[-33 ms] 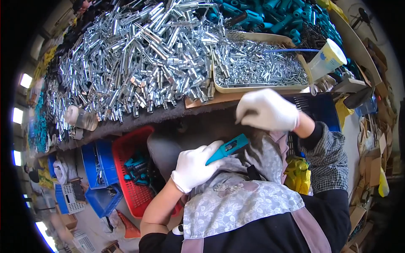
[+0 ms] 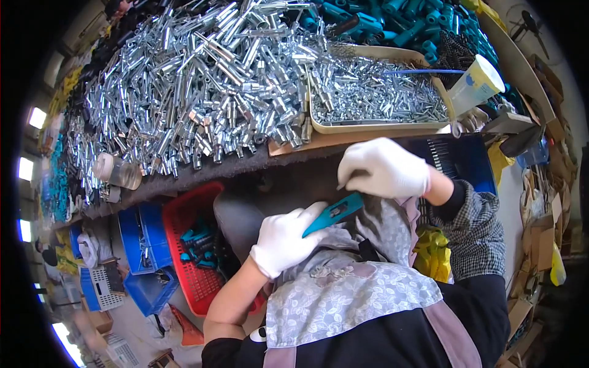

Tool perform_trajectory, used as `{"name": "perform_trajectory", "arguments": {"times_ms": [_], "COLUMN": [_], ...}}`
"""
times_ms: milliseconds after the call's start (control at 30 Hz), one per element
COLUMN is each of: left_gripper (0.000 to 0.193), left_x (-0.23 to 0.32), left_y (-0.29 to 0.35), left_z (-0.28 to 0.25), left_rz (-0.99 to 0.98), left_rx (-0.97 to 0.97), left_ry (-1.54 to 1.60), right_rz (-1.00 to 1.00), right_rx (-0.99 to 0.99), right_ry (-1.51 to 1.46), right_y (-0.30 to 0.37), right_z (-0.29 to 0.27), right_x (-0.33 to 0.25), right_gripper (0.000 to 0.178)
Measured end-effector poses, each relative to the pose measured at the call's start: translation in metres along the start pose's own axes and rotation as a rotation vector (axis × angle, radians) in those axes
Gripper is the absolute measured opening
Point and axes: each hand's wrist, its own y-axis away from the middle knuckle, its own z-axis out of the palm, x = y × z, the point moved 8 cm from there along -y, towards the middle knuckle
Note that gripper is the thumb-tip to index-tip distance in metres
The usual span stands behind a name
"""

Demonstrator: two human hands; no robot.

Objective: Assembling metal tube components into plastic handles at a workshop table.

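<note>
My left hand (image 2: 286, 239), in a white glove, is closed around a teal plastic tool housing (image 2: 334, 214). The housing is held at a slant over my lap, its far end up and to the right, and dark recesses show in its top face. Just above that far end hovers my gloved right hand (image 2: 381, 170), thumb and forefinger pinched together. Whatever sits between those fingertips is too small to make out. A patterned grey apron (image 2: 356, 285) covers my lap beneath both hands.
Beyond the bench edge lie a heap of shiny metal parts (image 2: 202, 92), a tray (image 2: 380, 127) of small metal pieces, teal housings (image 2: 405, 24) and a paper cup (image 2: 475, 83). A clear bottle (image 2: 116, 171) stands at left. Below are a red basket (image 2: 195, 282) and blue bins (image 2: 144, 236).
My right hand has come slightly left and its fingers have drawn together. The teal housing has turned a little in my left hand, showing more of its recessed face.
</note>
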Motion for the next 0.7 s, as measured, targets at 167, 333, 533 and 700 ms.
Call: {"name": "perform_trajectory", "arguments": {"times_ms": [167, 333, 533, 700], "left_gripper": [0.044, 0.046, 0.047, 0.047], "left_x": [-0.013, -0.013, -0.006, -0.001], "left_y": [-0.006, 0.001, 0.005, 0.010], "left_z": [0.013, 0.013, 0.006, 0.000], "left_rz": [-0.076, -0.054, -0.043, -0.026], "left_rx": [-0.123, -0.109, -0.107, -0.085], "left_ry": [-0.122, -0.120, -0.126, -0.108], "right_rz": [0.057, 0.027, 0.085, 0.328], "right_rx": [-0.022, -0.027, 0.223, 0.343], "right_ry": [0.001, 0.013, -0.146, -0.420], "right_y": [0.012, 0.021, 0.022, 0.034], "right_z": [0.032, 0.049, 0.043, 0.051], "right_x": [0.014, 0.014, 0.020, 0.043], "right_gripper": [0.008, 0.008, 0.009, 0.009]}}
